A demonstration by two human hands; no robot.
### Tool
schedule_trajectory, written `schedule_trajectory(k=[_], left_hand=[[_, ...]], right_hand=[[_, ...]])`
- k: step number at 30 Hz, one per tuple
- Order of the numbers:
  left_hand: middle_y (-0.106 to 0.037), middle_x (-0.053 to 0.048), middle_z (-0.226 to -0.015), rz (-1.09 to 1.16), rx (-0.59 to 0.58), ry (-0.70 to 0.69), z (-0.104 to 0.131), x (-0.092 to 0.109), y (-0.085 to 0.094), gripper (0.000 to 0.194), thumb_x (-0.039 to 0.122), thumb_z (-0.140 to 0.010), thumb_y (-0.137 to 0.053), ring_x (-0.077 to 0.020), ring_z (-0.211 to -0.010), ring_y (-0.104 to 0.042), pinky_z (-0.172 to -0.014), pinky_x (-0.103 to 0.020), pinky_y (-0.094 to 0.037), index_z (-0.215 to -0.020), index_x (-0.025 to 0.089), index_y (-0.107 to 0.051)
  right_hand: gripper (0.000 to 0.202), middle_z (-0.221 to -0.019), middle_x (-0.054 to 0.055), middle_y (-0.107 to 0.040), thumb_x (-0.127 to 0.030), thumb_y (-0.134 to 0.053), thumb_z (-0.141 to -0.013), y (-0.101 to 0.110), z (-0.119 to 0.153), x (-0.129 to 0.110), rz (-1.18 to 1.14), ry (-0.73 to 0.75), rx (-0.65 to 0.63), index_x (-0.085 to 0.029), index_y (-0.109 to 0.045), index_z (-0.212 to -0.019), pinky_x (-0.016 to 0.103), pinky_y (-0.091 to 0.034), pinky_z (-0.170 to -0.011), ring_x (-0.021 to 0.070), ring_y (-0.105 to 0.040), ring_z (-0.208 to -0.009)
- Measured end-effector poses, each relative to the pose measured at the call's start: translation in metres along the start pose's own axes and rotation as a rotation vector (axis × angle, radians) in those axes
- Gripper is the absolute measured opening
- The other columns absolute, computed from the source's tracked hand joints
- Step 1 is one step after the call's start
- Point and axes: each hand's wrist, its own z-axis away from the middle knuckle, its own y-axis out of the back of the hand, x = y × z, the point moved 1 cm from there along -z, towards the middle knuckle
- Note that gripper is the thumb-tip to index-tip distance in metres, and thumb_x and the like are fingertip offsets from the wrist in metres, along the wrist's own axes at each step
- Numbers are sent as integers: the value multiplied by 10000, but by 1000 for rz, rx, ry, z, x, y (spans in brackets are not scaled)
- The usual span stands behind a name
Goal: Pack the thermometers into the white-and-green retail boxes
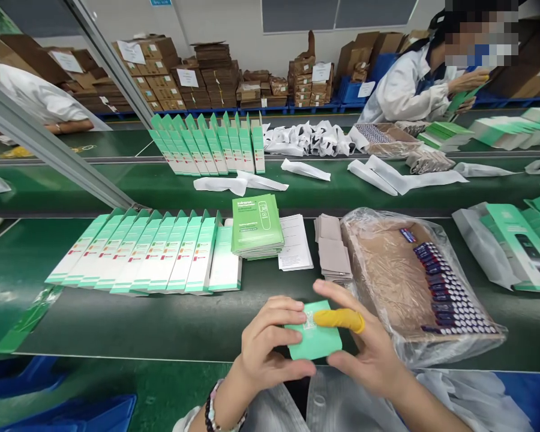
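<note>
Close to my body, a mint-green carton point(321, 349) is held between my two hands, its end with a small printed code facing up. My left hand point(270, 336) grips the carton from the left, fingers across the top and thumb along the lower edge. From the right, my right hand point(364, 342) holds it, the index finger in a yellow finger cot lying on the green face and the thumb near its lower corner. The carton's lower part is hidden.
A row of white-and-green cartons point(162, 255) stands at left. Beyond my hands are green booklets point(256, 225), white leaflets point(296, 243) and greyish packets point(334, 252). A plastic-lined box point(378, 270) of batteries point(450, 294) lies right. A co-worker point(405, 84) sits across the belt.
</note>
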Motion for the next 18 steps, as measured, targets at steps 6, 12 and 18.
schedule_trajectory(k=[6,12,18], left_hand=[[-725,-76,-976,6,-57,70,-8,13,1,117,142,-851,-718,-231,-1002,-688,-863,-393,-595,-956,180,-685],[-728,-52,-928,225,91,351,-8,20,-4,124,281,-826,-764,-217,-972,-687,-883,-370,-574,-897,192,-714],[-712,-85,-1076,114,-21,161,-2,15,2,171,210,-848,-740,-253,-1097,-667,-958,-437,-565,-997,171,-667]], right_hand=[[431,-1220,84,-682,-241,-596,-956,5,-9,-7,143,69,-71,-268,-517,-1379,381,-539,-957,223,-601,-1167],[294,-1181,88,-664,-200,-620,-940,2,-13,-14,-53,50,10,-255,-619,-1229,421,-521,-873,239,-600,-1067],[295,-1268,93,-609,-133,-589,-943,3,-8,-16,-13,32,-55,-239,-594,-1218,427,-489,-943,234,-553,-1145]])
